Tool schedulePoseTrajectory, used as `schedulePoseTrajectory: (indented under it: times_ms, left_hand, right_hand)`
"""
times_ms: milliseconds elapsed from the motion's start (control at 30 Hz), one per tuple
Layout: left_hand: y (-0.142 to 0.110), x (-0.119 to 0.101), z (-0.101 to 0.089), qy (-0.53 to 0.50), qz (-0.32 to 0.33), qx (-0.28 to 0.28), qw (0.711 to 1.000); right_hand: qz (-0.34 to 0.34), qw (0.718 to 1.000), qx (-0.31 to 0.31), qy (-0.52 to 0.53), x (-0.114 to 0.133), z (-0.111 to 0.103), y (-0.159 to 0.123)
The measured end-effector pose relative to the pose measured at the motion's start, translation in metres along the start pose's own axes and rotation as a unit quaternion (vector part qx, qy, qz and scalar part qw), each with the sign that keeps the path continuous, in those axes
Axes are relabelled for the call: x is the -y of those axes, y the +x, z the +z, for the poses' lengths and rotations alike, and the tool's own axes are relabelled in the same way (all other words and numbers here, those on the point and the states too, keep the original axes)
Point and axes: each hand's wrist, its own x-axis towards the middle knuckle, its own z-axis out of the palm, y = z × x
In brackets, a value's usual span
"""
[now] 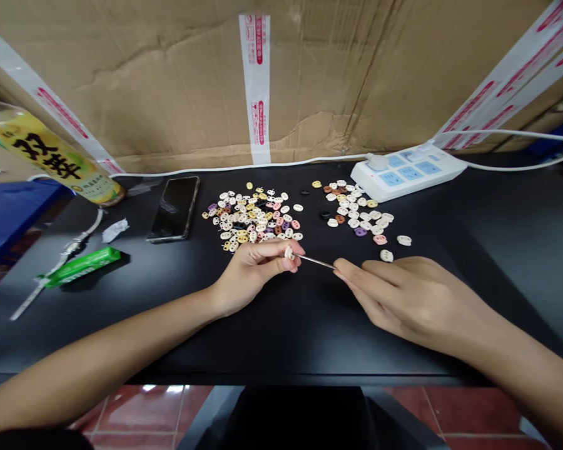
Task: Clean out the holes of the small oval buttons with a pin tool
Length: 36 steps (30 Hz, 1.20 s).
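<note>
Between the thumb and fingers of my left hand point(258, 269) is a small cream button-like piece point(289, 252). My right hand point(403, 297) grips a thin metal tool point(316, 261), whose tip meets that piece; its handle is hidden in the fingers. Just beyond my left hand lies a dense pile of small oval two-holed pieces point(258, 215) in cream, yellow, pink, purple, brown and black. A looser group of similar pieces point(356, 209) is spread out past my right hand.
A phone point(174, 207) lies left of the pile. Further left are a green wrapper point(82, 265), a wristwatch point(68, 252), crumpled paper point(115, 230) and a yellow-labelled bottle point(51, 153). A white power strip point(408, 172) with cables stands at the back right, before a cardboard wall point(169, 81).
</note>
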Motion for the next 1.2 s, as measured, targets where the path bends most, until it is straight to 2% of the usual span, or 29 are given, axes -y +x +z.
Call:
schedulePoseTrajectory:
  times_ms: [167, 333, 467, 633, 933, 1200]
  left_hand:
    - [0.000, 0.001, -0.001, 0.004, 0.004, -0.002, 1.000]
    - [0.000, 0.000, 0.000, -0.057, -0.012, -0.018, 0.998]
    - [0.000, -0.001, 0.002, -0.088, -0.020, -0.025, 0.996]
    - [0.001, 0.001, 0.001, -0.090, 0.010, -0.043, 0.995]
    - [0.000, 0.002, -0.001, -0.045, -0.002, -0.014, 0.999]
    - [0.001, 0.001, -0.002, -0.017, 0.014, 0.016, 1.000]
  right_hand:
    - [0.006, 1.000, -0.001, 0.017, -0.003, 0.002, 0.000]
    - [0.046, 0.997, -0.019, 0.055, 0.000, 0.003, 0.000]
    - [0.031, 0.999, -0.019, 0.040, 0.000, 0.001, -0.001]
    - [-0.022, 0.999, -0.038, -0.021, -0.001, 0.004, -0.003]
    - [0.008, 1.000, -0.025, 0.013, 0.000, 0.000, -0.001]
    - [-0.009, 1.000, -0.005, 0.010, -0.002, -0.006, 0.001]
